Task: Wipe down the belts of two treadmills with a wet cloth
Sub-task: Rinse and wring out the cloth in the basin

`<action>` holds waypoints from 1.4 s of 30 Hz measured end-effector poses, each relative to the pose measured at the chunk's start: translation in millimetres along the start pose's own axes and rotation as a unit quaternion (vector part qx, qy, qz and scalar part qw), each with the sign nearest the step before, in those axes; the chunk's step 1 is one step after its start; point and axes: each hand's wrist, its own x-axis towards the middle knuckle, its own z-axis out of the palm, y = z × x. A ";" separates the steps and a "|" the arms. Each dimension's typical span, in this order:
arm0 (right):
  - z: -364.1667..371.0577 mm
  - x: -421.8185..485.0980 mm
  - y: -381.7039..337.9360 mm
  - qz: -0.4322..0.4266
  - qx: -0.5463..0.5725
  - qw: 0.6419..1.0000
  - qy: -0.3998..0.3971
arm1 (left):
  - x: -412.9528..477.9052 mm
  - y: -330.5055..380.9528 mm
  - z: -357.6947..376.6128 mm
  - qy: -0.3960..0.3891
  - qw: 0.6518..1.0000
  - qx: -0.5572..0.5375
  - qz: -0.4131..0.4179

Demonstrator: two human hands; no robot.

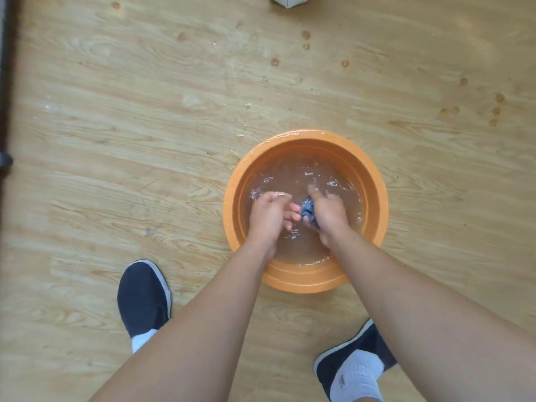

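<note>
— Where is our cloth (pixel 308 210)?
— In the basin (pixel 377 198), bunched at the water (pixel 290 175). Our right hand (pixel 329 217) grips it.
— And our left hand (pixel 269 216)?
— Inside the basin too, just beside the cloth, fingers curled toward it. We cannot tell whether they hold it. Our shoes (pixel 143 297) stand near the basin.

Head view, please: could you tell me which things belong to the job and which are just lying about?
Job: blue cloth, gripped by the right hand; left hand beside it; orange basin of water.
Lying about: pale object at the top edge; dark object at the left edge; splashes on the wooden floor.
</note>
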 end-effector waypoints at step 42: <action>-17.6 -180.5 -37.9 -0.265 -0.120 0.953 -0.084 | -91.9 79.5 6.9 -0.037 0.970 -0.202 -0.133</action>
